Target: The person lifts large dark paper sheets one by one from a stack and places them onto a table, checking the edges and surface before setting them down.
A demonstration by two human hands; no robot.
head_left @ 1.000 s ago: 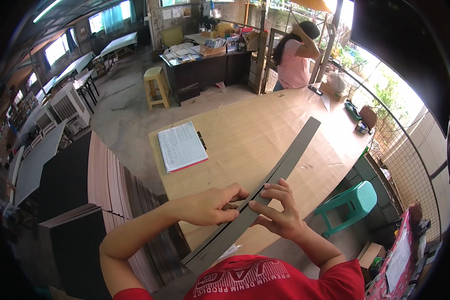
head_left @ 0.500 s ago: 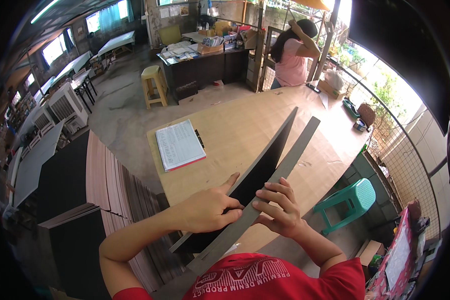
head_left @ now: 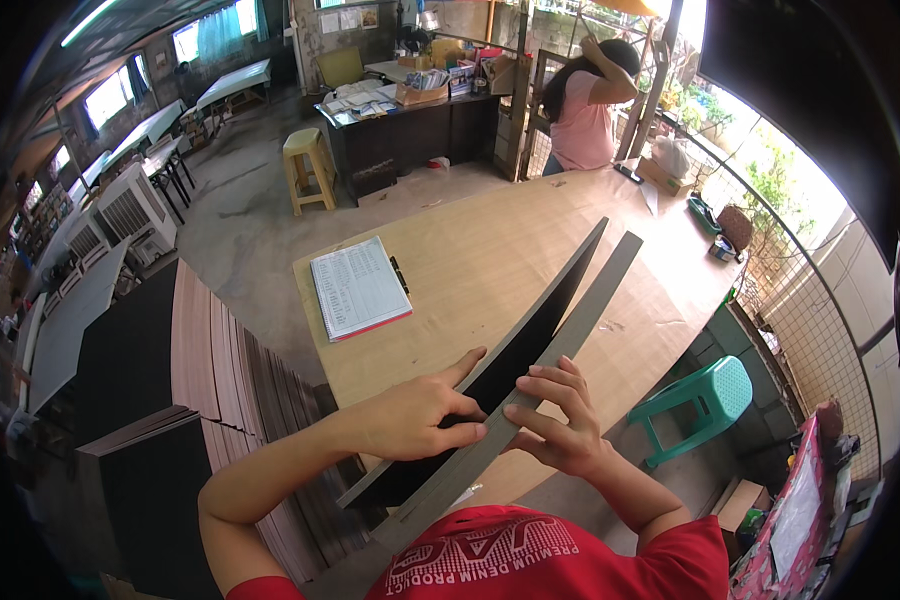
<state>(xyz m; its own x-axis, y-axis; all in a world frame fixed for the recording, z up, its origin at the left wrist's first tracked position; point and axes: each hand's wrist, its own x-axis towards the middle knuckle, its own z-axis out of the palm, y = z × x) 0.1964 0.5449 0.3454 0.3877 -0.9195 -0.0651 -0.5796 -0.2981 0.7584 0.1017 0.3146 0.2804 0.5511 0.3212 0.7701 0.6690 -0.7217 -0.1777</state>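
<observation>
Two bundles of black-faced sheets with grey edges stand on edge over the table, parting in a narrow V toward the far end. My left hand (head_left: 420, 415) is at the left bundle (head_left: 576, 272). Its index finger stretches along that bundle's edge, while the other fingers curl into the gap, their tips near the right bundle (head_left: 598, 293). Around the right bundle's edge, my right hand (head_left: 562, 418) is closed, fingers over the top; its thumb is mostly hidden. The bundles' near ends reach close to my red shirt.
On the wooden table (head_left: 450, 270) lie a paper pad (head_left: 360, 288) and a pen (head_left: 400, 274). Tall stacks of black sheets (head_left: 130, 350) stand at my left. A green stool (head_left: 715, 390) is at the right. Beyond the table's far end stands a person in pink (head_left: 582, 120).
The bundles' far tips have shifted slightly, the left one a little to the right, narrowing the gap. Both hands keep nearly the same places.
</observation>
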